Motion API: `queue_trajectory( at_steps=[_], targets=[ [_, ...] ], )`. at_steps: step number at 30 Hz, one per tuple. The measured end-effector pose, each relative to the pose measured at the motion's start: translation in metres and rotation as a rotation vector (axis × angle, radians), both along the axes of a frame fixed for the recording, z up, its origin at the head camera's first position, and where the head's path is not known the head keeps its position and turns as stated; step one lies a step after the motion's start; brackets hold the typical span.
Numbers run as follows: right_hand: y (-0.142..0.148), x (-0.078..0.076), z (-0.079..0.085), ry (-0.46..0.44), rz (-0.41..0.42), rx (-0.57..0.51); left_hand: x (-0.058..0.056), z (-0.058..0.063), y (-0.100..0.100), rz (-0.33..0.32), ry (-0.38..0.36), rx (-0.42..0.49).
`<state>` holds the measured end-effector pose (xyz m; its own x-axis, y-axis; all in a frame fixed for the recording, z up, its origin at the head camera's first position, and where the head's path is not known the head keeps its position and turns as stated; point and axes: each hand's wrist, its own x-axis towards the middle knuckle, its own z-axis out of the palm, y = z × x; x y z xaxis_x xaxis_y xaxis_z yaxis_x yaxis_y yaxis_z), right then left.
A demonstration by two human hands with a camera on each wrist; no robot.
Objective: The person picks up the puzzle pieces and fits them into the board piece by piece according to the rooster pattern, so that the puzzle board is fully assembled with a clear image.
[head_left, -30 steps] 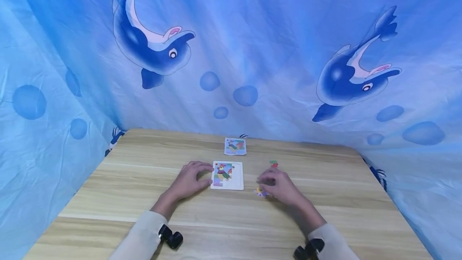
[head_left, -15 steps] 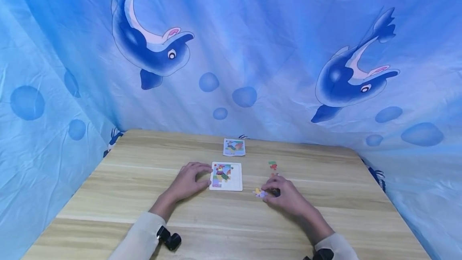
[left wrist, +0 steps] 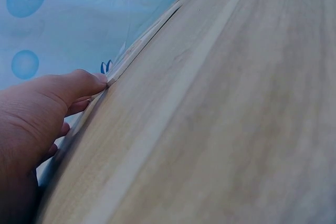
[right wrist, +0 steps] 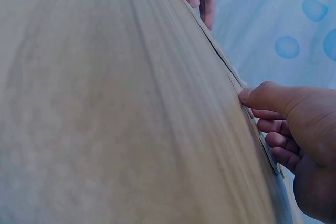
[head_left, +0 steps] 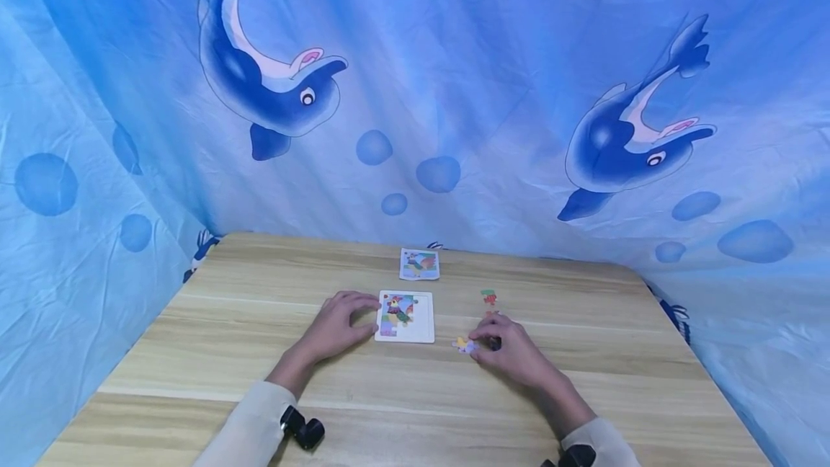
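Against the board's (head_left: pixel 421 328) left edge, the left hand (head_left: pixel 337 324) rests thumb and fingertips, loosely curved, a gap between them. Right of it, past the board, the right hand (head_left: pixel 511 353) is nearly closed, thumb and forefinger pinching the yellow-purple piece (head_left: pixel 463 345) at its right side. Just beyond that hand's fingers lies a red-green piece (head_left: pixel 489 298); farther off, ahead of the left hand and to its right, a picture card (head_left: pixel 418 265) lies on the worktop (head_left: pixel 363 409).
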<state>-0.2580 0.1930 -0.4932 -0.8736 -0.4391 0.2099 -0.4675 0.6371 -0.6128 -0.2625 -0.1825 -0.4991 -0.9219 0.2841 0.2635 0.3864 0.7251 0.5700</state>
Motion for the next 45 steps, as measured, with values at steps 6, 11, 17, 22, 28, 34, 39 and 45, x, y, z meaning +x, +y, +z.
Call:
queue_trajectory(
  at_steps=[6,11,17,22,28,34,39,45],
  targets=[
    [-0.003,-0.001,0.002,0.006,0.009,0.0,0.0,-0.002,-0.002,0.008,0.004,0.001],
    [-0.008,-0.003,0.006,-0.009,0.024,-0.019,0.001,-0.002,-0.002,0.012,-0.008,0.011],
    [-0.028,-0.009,0.014,0.004,0.038,-0.022,0.001,0.0,0.0,0.007,-0.023,0.006],
    [-0.05,-0.015,0.016,0.021,0.084,-0.033,0.001,0.002,0.001,0.01,-0.032,0.005],
    [-0.073,-0.022,0.012,0.005,0.113,-0.041,0.001,0.002,0.0,0.009,-0.027,0.007],
    [-0.091,-0.027,0.01,-0.009,0.136,-0.048,0.001,0.003,0.001,0.006,-0.03,0.004],
    [-0.1,-0.029,0.01,-0.014,0.156,-0.038,0.001,0.003,0.001,0.008,-0.022,0.002],
    [-0.104,-0.031,0.008,-0.01,0.151,-0.005,0.0,0.003,0.001,0.013,-0.018,0.0]
  ],
)
